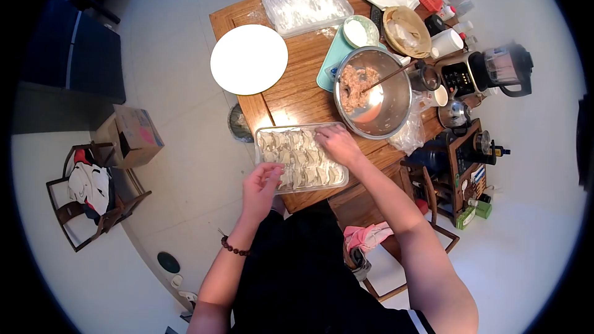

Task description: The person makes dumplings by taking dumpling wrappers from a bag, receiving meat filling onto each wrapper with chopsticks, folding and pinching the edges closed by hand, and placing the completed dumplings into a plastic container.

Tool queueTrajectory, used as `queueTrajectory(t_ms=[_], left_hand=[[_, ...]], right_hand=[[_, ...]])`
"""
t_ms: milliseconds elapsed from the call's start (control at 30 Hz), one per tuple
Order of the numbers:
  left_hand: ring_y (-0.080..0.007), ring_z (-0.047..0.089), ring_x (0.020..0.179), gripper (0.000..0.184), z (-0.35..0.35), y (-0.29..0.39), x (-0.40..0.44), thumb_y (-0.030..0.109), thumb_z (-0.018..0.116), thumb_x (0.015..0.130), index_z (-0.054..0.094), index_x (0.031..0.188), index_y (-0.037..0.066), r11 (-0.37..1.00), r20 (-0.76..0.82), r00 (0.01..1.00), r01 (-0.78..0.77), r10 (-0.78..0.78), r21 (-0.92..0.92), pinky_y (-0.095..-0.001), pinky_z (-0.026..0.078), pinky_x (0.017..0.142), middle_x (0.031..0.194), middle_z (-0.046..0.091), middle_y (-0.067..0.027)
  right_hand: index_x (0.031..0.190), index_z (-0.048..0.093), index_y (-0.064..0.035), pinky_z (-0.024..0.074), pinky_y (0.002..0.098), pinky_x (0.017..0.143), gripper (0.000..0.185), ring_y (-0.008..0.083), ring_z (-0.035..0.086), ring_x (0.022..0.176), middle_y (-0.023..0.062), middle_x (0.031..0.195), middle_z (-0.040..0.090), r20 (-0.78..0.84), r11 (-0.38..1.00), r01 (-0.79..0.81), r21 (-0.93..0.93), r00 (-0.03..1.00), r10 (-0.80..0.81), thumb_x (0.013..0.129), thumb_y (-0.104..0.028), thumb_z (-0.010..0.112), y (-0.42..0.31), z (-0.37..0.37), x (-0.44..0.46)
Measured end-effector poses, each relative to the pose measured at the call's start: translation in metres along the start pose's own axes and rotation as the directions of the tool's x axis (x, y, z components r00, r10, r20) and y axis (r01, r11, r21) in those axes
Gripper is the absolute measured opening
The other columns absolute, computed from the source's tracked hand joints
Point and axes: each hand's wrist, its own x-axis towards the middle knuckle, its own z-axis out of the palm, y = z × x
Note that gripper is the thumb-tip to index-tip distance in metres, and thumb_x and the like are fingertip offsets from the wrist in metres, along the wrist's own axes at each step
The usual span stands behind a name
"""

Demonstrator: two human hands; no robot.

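No legible txt, nos. or brands; blender panel (456, 80) marks too small.

Table (296, 94): wood, glossy, with visible grain. Bowl (396, 96), at the table's right edge: smooth, shiny metal. Tray (307, 31), at the table's far edge: translucent plastic, dusted with matt white powder. Carton (137, 136): matt brown cardboard. Floor (179, 86): smooth, pale, slightly glossy tile.

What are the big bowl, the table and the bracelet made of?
The bowl looks like metal, probably steel: it's silvery and reflects light. The table seems to be wood with a glossy finish, since it's brown with grain lines and bright glare. The bracelet has dark round beads, maybe wood, but I can't tell for sure.
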Motion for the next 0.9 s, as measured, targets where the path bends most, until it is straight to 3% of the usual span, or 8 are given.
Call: queueTrajectory(t_ms=[333,633,733,900], left_hand=[[-0.0114,0.066,0.099,0.020,0.002,-0.002,0.002,0.017,0.062,0.103,0.067,0.113,-0.001,1.000,-0.010,1.000,0.030,-0.030,-0.001,-0.0273,0.054,0.082,0.109,0.071,-0.0048],[-0.0116,0.066,0.100,0.020,0.007,0.001,0.004,0.016,0.062,0.103,0.067,0.113,0.000,1.000,0.000,1.000,0.028,-0.028,0.011,-0.0276,0.055,0.083,0.110,0.071,-0.0048],[-0.0133,0.066,0.103,0.017,0.009,0.003,0.005,0.014,0.059,0.105,0.065,0.114,0.001,0.999,0.026,0.999,0.029,-0.029,0.031,-0.0283,0.055,0.084,0.113,0.070,-0.0058],[-0.0133,0.066,0.103,0.018,0.013,0.002,0.005,0.016,0.059,0.105,0.066,0.114,0.001,0.999,0.024,0.999,0.042,-0.042,0.000,-0.0285,0.055,0.084,0.113,0.070,-0.0055]], right_hand=[[0.103,0.073,-0.0023,0.0429,0.0442,0.112,0.020,0.0287,0.059,0.126,0.0127,0.127,0.067,0.006,1.000,0.001,0.015,1.000,-0.001,0.089,-0.005,0.060,0.001,0.007,0.003],[0.093,0.070,-0.0003,0.0486,0.0437,0.101,0.013,0.0311,0.063,0.115,0.0142,0.114,0.067,-0.113,0.998,0.033,0.054,0.993,-0.027,0.084,0.000,0.060,0.001,0.007,0.004],[0.100,0.070,-0.0002,0.0486,0.0439,0.101,0.019,0.0316,0.063,0.116,0.0147,0.116,0.067,-0.043,0.998,0.017,0.059,0.999,-0.015,0.084,-0.001,0.061,0.001,0.006,0.002],[0.114,0.067,-0.0008,0.0491,0.0443,0.100,0.030,0.0346,0.062,0.118,0.0166,0.123,0.066,-0.220,0.997,0.062,0.044,0.974,-0.051,0.084,-0.001,0.063,-0.012,-0.021,-0.007]])
